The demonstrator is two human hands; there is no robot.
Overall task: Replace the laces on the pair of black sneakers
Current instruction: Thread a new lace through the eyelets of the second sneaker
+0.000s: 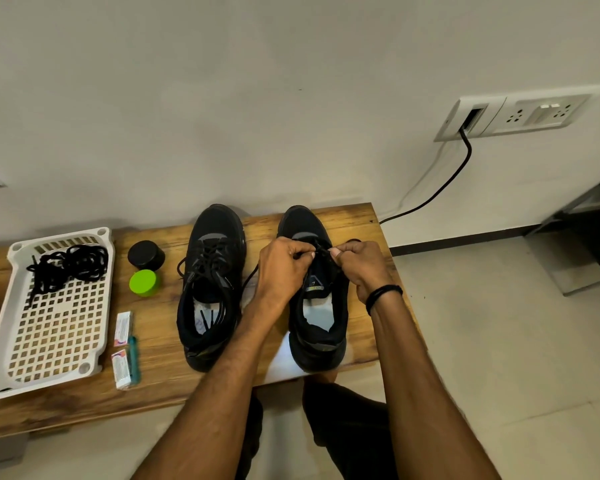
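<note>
— As the bench [160, 386] is read from its near edge outward, what is met first?

— The heel of the right sneaker [321, 327] is met first, close to that edge. Its long axis is laid from six to twelve o'clock, with the toe toward the wall.

— And how are the hands placed?

— Both are held over the forward eyelets. The left hand [284, 268] and the right hand [361, 268] are each pinched onto the black lace [321, 251], which is stretched short between them. The eyelets are judged to lie just at twelve o'clock from the fingertips, so neither hand is favoured. A loose length is seen running off toward eight o'clock past the left wrist.

— Where are the other task things kept?

— The left sneaker [210, 292] is stood parallel at nine o'clock, laced, with its lace ends dropped inside. Farther at nine, a tangle of spare laces [68, 266] is held in a white basket [0, 341].

— Can any writing be read?

— A yellowish tag is seen on the right sneaker's tongue, but its lettering cannot be made out. Print on two small boxes [123, 326] beside the basket is likewise too fine. On the wall at one o'clock, a socket plate [513, 114] is seen, with nothing legible.
</note>
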